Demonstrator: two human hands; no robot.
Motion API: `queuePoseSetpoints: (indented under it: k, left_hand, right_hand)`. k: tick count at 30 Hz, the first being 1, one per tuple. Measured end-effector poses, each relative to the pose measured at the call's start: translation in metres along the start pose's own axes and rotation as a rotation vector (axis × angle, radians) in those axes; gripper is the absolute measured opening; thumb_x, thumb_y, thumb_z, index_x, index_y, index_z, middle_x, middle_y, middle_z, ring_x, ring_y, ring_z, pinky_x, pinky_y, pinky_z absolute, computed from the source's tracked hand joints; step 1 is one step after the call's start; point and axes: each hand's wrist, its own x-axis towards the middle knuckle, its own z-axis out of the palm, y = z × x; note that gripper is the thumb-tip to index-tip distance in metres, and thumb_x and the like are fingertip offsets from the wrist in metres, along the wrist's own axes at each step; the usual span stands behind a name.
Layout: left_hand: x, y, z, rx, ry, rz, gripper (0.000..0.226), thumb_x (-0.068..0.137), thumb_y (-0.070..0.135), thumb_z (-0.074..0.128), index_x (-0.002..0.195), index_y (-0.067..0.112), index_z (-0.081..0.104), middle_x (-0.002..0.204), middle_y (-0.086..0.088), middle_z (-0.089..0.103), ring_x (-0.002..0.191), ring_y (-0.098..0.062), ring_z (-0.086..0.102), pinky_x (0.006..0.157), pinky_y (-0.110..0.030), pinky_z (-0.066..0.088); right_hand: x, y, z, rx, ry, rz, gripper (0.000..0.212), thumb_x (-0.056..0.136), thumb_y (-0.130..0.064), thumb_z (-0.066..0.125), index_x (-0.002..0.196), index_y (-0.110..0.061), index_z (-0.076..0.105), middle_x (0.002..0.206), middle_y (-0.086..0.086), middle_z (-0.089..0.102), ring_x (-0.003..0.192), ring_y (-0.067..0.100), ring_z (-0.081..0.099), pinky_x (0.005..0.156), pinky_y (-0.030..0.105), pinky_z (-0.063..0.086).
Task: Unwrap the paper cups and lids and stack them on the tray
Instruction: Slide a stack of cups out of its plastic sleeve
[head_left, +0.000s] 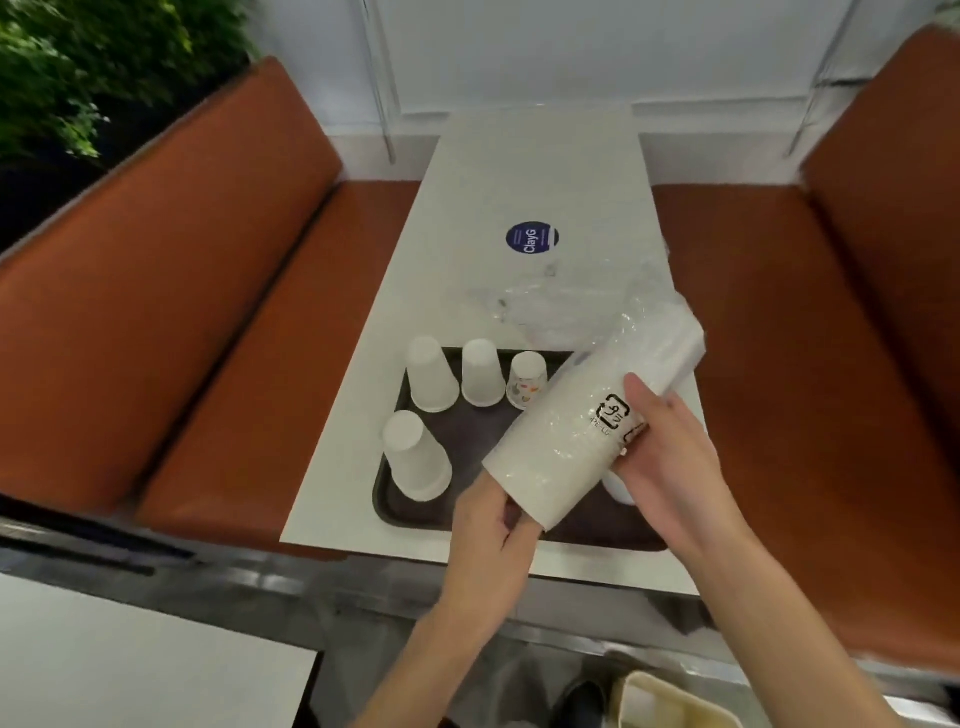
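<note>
Nearest the person, the left hand (485, 525) curled its fingers round the wide near end of the sleeve of cups (566, 436), pinching at the rim. Just beyond, the right hand (662, 457) gripped the sleeve's right flank, thumb laid over the top by the printed mark. The sleeve was held aloft between them, slanting up and away to the right above the tray (384, 499).

It probably weighed little: nested paper, stiff along its length but easy to crush across, under a thin, slick film that would slide and crackle. A gentle hold around the body, with the pulling done at the film's bunched far end, looked the safer grip.

On the tray to the left stood four upturned cup stacks (415, 457), well apart from both hands. Farther off, loose wrap (550, 296) lay crumpled on the worktop (519, 171), near a blue sticker (532, 239).
</note>
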Motion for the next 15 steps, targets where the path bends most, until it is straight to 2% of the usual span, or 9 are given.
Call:
queuePoseSetpoints:
  k: [3, 6, 10, 13, 15]
  left_hand:
    - [0.013, 0.001, 0.013, 0.007, -0.045, -0.009, 0.045, 0.085, -0.002, 0.064, 0.121, 0.025, 0.066, 0.116, 0.008, 0.071, 0.112, -0.006, 0.065, 0.09, -0.022, 0.052]
    - [0.031, 0.002, 0.018, -0.041, -0.042, -0.031, 0.041, 0.086, -0.003, 0.067, 0.115, 0.026, 0.07, 0.11, 0.007, 0.074, 0.108, -0.01, 0.068, 0.087, -0.027, 0.056]
    - [0.047, 0.006, 0.013, -0.073, -0.006, -0.031, 0.047, 0.085, -0.007, 0.064, 0.097, 0.037, 0.071, 0.099, 0.006, 0.074, 0.096, -0.007, 0.07, 0.08, -0.025, 0.058]
    - [0.051, 0.009, -0.003, -0.157, 0.053, -0.002, 0.039, 0.092, -0.005, 0.061, 0.09, 0.033, 0.07, 0.088, 0.004, 0.07, 0.077, -0.013, 0.066, 0.066, -0.023, 0.057]
    - [0.056, 0.011, -0.013, -0.294, 0.097, -0.015, 0.025, 0.095, -0.001, 0.055, 0.091, 0.02, 0.068, 0.08, 0.005, 0.068, 0.07, -0.012, 0.062, 0.061, -0.022, 0.055]
  right_hand:
    - [0.009, -0.007, -0.009, -0.018, 0.03, 0.027, 0.05, 0.091, -0.025, 0.06, 0.138, -0.012, 0.051, 0.129, 0.011, 0.066, 0.12, 0.026, 0.063, 0.093, 0.045, 0.056]
    - [0.017, -0.009, -0.013, -0.013, 0.055, 0.048, 0.049, 0.089, -0.026, 0.061, 0.136, -0.014, 0.053, 0.127, 0.009, 0.068, 0.118, 0.025, 0.065, 0.089, 0.046, 0.058]
    - [0.031, -0.023, -0.011, 0.012, 0.121, 0.027, 0.054, 0.086, -0.028, 0.064, 0.135, -0.01, 0.052, 0.127, 0.011, 0.067, 0.118, 0.027, 0.064, 0.09, 0.049, 0.056]
    - [0.04, -0.041, -0.013, 0.088, 0.195, -0.014, 0.052, 0.089, -0.029, 0.065, 0.135, -0.009, 0.053, 0.126, 0.009, 0.068, 0.116, 0.025, 0.065, 0.086, 0.045, 0.058]
    - [0.047, -0.05, -0.017, 0.151, 0.238, -0.005, 0.045, 0.094, -0.028, 0.062, 0.135, -0.011, 0.054, 0.125, 0.008, 0.069, 0.113, 0.024, 0.067, 0.082, 0.042, 0.059]
